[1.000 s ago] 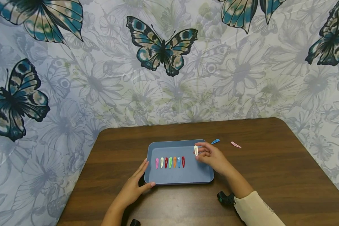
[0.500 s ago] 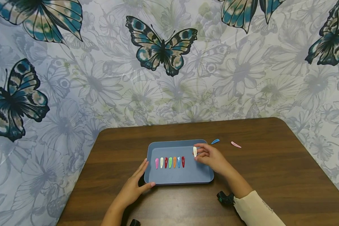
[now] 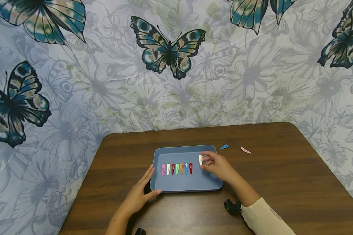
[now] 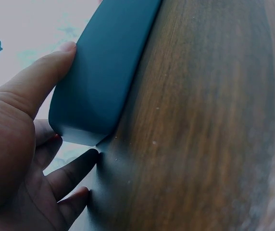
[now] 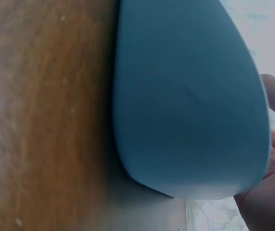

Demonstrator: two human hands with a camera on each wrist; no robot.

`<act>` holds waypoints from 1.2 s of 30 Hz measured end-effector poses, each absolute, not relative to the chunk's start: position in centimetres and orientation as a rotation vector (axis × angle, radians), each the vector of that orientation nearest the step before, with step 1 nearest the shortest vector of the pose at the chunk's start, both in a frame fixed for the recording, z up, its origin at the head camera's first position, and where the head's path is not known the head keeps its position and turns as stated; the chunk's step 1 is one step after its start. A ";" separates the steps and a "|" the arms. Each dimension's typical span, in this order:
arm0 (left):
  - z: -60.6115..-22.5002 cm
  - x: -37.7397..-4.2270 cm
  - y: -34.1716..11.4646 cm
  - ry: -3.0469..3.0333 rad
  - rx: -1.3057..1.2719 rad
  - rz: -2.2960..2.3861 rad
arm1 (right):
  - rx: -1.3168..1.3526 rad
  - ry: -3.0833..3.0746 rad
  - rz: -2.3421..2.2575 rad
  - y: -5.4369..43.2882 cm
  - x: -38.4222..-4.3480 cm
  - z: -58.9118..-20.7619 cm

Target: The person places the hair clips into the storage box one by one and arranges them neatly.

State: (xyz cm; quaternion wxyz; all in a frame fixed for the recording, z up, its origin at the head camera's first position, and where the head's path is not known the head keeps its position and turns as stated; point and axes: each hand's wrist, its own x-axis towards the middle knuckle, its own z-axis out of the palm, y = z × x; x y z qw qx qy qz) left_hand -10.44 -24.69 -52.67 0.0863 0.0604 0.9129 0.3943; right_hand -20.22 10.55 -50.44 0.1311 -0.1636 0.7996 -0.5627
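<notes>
A blue-grey tray (image 3: 170, 187) lies on the table, holding a row of several snap hair clips: pink (image 3: 163, 170), white (image 3: 168, 169), red (image 3: 173, 169), green (image 3: 177, 169), orange (image 3: 181, 168), blue (image 3: 186, 168) and, at the right end, another red one (image 3: 191, 168). My right hand (image 3: 216, 164) pinches a cream-white hair clip (image 3: 200, 160) upright over the tray's right part. At the tray's near left corner my left hand (image 3: 138, 195) rests with fairly straight fingers, thumb on the near rim and fingertips along the left side. In the right wrist view the tray wall hides the clips.
Beyond the tray's right end, a blue hair clip (image 3: 224, 147) and a pale pink hair clip (image 3: 245, 150) lie on the brown wooden table (image 3: 270, 169). Behind the table hangs a floral cloth (image 3: 170, 104) with butterflies.
My right hand has moved slightly left and down with the cream-white hair clip, bringing it closer to the row. The left hand and tray stay put.
</notes>
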 end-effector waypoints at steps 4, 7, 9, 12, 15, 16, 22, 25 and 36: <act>-52.6 -10.4 -24.7 2.718 0.181 1.176 | -0.484 2.366 -1.606 10.2 -20.2 -50.7; -52.6 -10.4 -24.7 2.716 0.177 1.177 | -0.496 2.393 -1.590 9.9 -20.1 -50.8; -52.6 -10.4 -24.7 2.717 0.174 1.175 | -0.508 2.418 -1.569 9.7 -20.0 -50.7; -52.7 -10.4 -24.7 2.719 0.174 1.175 | -0.522 2.449 -1.532 9.5 -19.9 -50.7; -52.7 -10.4 -24.7 2.721 0.175 1.172 | -0.535 2.485 -1.485 9.3 -20.0 -50.8; -52.7 -10.4 -24.7 2.720 0.175 1.173 | -0.539 2.496 -1.470 9.3 -20.0 -50.9; -52.7 -10.5 -24.7 2.723 0.180 1.165 | -0.572 2.600 -1.334 8.9 -20.1 -51.0; -52.7 -10.4 -24.8 2.725 0.180 1.163 | -0.574 2.635 -1.267 8.7 -20.1 -51.0; -52.6 -10.4 -24.7 2.725 0.176 1.171 | -0.594 2.715 -1.152 8.3 -19.9 -51.3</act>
